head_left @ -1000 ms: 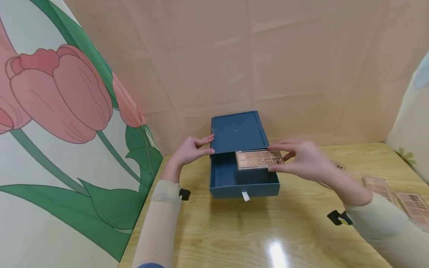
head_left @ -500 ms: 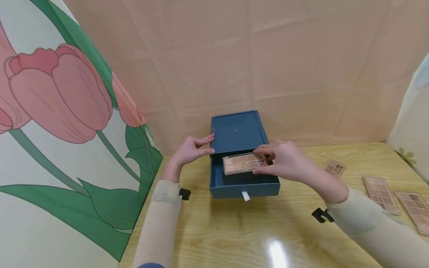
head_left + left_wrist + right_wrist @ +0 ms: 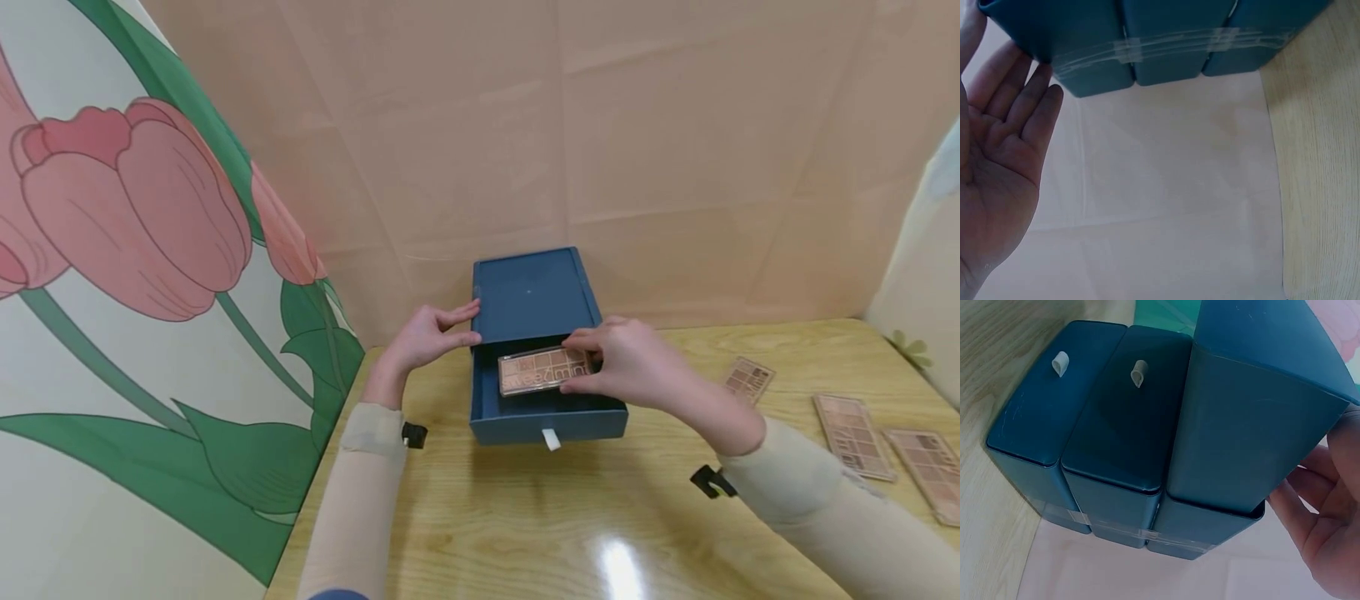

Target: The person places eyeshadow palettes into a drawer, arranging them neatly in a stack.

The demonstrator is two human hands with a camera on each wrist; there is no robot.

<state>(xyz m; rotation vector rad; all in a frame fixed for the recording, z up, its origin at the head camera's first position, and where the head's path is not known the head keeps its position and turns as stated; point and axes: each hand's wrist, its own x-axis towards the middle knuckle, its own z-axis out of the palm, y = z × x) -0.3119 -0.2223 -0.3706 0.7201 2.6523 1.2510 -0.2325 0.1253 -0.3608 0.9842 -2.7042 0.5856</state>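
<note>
A dark blue box [image 3: 534, 300] of three drawers, one above another, stands against the back wall. Its top drawer [image 3: 510, 429] is pulled out. My left hand [image 3: 424, 342] rests its extended fingertips and thumb against the box's left side; in the left wrist view the fingers lie along the blue wall [image 3: 1085, 69]. Between the thumb and fingers of my right hand [image 3: 637, 365] an eyeshadow palette [image 3: 534, 372] is pinched by its right end, within the open drawer's outline. The right wrist view shows the two lower drawers [image 3: 1047, 412] pushed in, while the palette is hidden there.
Right of the box, a small palette [image 3: 750, 379] and two larger palettes [image 3: 855, 436] lie on the wooden table [image 3: 525, 533]. A wall with painted tulips [image 3: 135, 217] borders the left, and a pinkish sheet [image 3: 675, 167] covers the back. Clear tape [image 3: 1172, 47] binds the drawer units.
My right hand has carried the palette left and lower, from the drawer's right edge to over its interior, where it then settled slightly. The left hand has stayed at the box's side.
</note>
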